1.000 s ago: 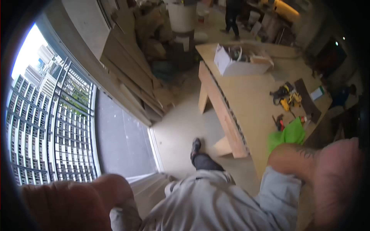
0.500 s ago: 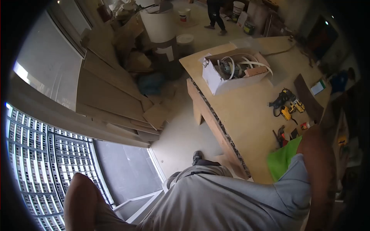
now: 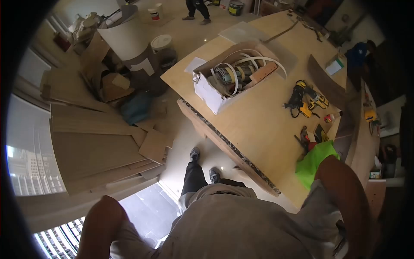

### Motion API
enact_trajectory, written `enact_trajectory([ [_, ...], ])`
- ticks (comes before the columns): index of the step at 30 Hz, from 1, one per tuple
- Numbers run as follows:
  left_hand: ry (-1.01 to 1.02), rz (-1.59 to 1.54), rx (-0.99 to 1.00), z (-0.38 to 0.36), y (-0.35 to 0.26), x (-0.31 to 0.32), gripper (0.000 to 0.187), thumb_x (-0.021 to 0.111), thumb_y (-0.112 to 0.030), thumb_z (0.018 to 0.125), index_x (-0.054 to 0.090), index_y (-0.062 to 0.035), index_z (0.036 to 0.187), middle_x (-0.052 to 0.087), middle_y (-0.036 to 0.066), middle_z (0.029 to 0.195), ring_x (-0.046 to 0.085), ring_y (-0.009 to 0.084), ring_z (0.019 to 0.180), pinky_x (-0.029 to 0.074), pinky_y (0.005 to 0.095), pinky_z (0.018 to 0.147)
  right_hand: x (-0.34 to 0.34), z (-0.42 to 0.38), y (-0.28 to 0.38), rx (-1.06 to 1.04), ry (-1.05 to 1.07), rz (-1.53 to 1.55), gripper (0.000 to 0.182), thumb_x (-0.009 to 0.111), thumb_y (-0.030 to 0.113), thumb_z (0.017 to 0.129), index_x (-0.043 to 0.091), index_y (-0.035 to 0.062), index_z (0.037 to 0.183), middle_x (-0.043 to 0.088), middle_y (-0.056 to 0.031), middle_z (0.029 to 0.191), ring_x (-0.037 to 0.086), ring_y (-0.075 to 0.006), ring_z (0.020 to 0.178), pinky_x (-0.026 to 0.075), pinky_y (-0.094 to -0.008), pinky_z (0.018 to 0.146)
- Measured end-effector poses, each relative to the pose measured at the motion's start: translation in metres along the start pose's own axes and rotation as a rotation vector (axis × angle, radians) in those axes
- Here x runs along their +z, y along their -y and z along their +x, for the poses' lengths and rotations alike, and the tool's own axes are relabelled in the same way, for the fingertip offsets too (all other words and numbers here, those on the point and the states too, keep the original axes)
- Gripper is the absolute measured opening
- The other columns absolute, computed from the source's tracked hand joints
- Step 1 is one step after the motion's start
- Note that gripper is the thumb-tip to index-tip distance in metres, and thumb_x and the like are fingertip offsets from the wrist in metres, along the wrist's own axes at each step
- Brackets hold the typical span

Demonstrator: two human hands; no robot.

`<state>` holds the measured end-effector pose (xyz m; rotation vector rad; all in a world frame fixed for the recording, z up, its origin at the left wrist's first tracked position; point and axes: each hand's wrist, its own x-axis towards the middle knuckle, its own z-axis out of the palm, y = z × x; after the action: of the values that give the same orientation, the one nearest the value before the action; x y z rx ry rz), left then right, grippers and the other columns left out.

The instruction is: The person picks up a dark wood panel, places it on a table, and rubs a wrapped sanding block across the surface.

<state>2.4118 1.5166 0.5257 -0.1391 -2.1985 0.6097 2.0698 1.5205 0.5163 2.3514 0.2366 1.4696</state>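
Neither of my hands is in the picture. Only my bent left arm [image 3: 103, 216] at lower left and bent right arm [image 3: 345, 185] at lower right show, both running out at the bottom. My right elbow overlaps a bright green cloth [image 3: 314, 162] at the near side of the wooden table [image 3: 250, 134]. Just past the cloth lie a hammer [image 3: 304, 137] and other small tools. Farther along are a yellow-and-black cordless drill [image 3: 318, 100] and a dark coiled cord. An open white cardboard box [image 3: 211, 96] holds a motor [image 3: 230, 74] and pale curved strips.
Stacked boards [image 3: 95, 146] and scraps lean at left. A large pale cylinder [image 3: 123, 36] and a lidded bucket [image 3: 161, 42] stand behind. One person's legs [image 3: 198, 9] show at the back; another person in blue [image 3: 359, 54] is at right. The table's edge [image 3: 228, 146] runs beside my legs.
My view has swung toward the window side and down, so both feet now show and the table sits farther left. Both arms stay bent. The person at the back has shifted in view.
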Motion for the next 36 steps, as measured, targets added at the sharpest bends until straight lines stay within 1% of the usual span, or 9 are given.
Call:
enact_trajectory([
  [3, -0.194, 0.136, -0.353, -0.095, 0.018, 0.009, 0.047, 0.049, -0.034, 0.114, 0.066, 0.0084, 0.126, 0.070, 0.019, 0.127, 0.066, 0.0242, 0.119, 0.051, 0.0377, 0.106, 0.012, -0.037, -0.057, 0.300, 0.001, -0.072, 0.035, 0.069, 0.009, 0.097, 0.069, 0.0025, 0.131, 0.073, -0.0188, 0.119, 0.071, -0.0302, 0.110, 0.056, -0.0404, 0.092],
  [6, 0.036, 0.406, -1.680, -0.280, -0.019, 0.088, 0.047, 0.048, -0.034, 0.115, 0.067, 0.0082, 0.125, 0.070, 0.018, 0.127, 0.065, 0.0237, 0.119, 0.050, 0.0370, 0.106, 0.057, -0.152, -0.139, 1.066, 0.124, -0.171, 0.036, 0.070, 0.008, 0.096, 0.069, 0.0029, 0.132, 0.073, -0.0189, 0.120, 0.071, -0.0305, 0.111, 0.056, -0.0408, 0.093],
  [7, -0.629, -0.160, -1.835, -0.415, -0.075, 0.141, 0.036, 0.054, -0.027, 0.113, 0.068, 0.0026, 0.129, 0.070, 0.016, 0.127, 0.065, 0.0246, 0.116, 0.051, 0.0375, 0.099, 0.074, -0.211, -0.163, 1.298, 0.286, -0.198, 0.037, 0.070, 0.008, 0.096, 0.069, 0.0030, 0.133, 0.073, -0.0189, 0.120, 0.071, -0.0306, 0.111, 0.056, -0.0409, 0.093],
  [8, -0.398, -0.412, -2.064, -0.498, -0.123, 0.179, 0.032, 0.060, -0.020, 0.109, 0.067, -0.0005, 0.133, 0.072, 0.019, 0.124, 0.067, 0.0300, 0.116, 0.052, 0.0442, 0.100, 0.095, -0.273, -0.177, 1.436, 0.510, -0.236, 0.037, 0.070, 0.007, 0.096, 0.069, 0.0031, 0.133, 0.073, -0.0189, 0.120, 0.071, -0.0307, 0.112, 0.056, -0.0411, 0.093],
  [10, 0.398, -0.144, -1.958, -0.530, -0.197, 0.225, 0.032, 0.067, -0.007, 0.100, 0.068, 0.0003, 0.131, 0.072, 0.024, 0.124, 0.072, 0.0389, 0.108, 0.057, 0.0483, 0.093, 0.135, -0.375, -0.185, 1.257, 0.977, -0.328, 0.069, 0.080, 0.025, 0.088, 0.054, 0.0101, 0.151, 0.063, -0.0203, 0.136, 0.062, -0.0358, 0.126, 0.055, -0.0471, 0.100],
  [18, 0.686, -0.789, -2.163, -0.645, -0.385, 0.231, 0.033, 0.072, -0.017, 0.092, 0.077, -0.0095, 0.124, 0.081, 0.011, 0.096, 0.074, 0.0214, 0.070, 0.061, 0.0370, 0.065, 0.247, -0.435, -0.211, 1.219, 1.456, 0.004, 0.105, 0.085, 0.014, 0.066, 0.039, 0.0192, 0.161, 0.045, -0.0167, 0.156, 0.045, -0.0350, 0.148, 0.051, -0.0440, 0.116],
  [21, 0.847, -1.009, -2.630, -0.665, -0.360, 0.226, 0.041, 0.072, -0.019, 0.090, 0.075, -0.0095, 0.129, 0.072, 0.004, 0.073, 0.065, 0.0140, 0.058, 0.056, 0.0345, 0.052, 0.237, -0.456, -0.217, 1.155, 1.291, 0.003, 0.106, 0.087, 0.014, 0.062, 0.041, 0.0142, 0.158, 0.053, -0.0164, 0.138, 0.055, -0.0381, 0.134, 0.057, -0.0471, 0.101],
  [27, 0.687, -0.831, -2.426, -0.678, -0.243, 0.255, 0.042, 0.065, -0.017, 0.092, 0.072, -0.0044, 0.131, 0.077, 0.012, 0.087, 0.071, 0.0189, 0.068, 0.058, 0.0344, 0.065, 0.149, -0.413, -0.238, 1.463, 1.218, -0.204, 0.089, 0.084, 0.016, 0.069, 0.045, 0.0139, 0.150, 0.057, -0.0160, 0.146, 0.059, -0.0387, 0.133, 0.053, -0.0479, 0.104],
  [36, 0.865, -0.896, -2.076, -0.649, -0.204, 0.313, 0.040, 0.067, -0.019, 0.092, 0.073, -0.0063, 0.130, 0.077, 0.021, 0.119, 0.076, 0.0328, 0.111, 0.059, 0.0419, 0.096, 0.059, -0.272, -0.162, 1.626, 0.086, -0.582, 0.089, 0.095, 0.015, 0.066, 0.049, 0.0093, 0.142, 0.067, -0.0093, 0.122, 0.067, -0.0188, 0.114, 0.055, -0.0342, 0.100],
])
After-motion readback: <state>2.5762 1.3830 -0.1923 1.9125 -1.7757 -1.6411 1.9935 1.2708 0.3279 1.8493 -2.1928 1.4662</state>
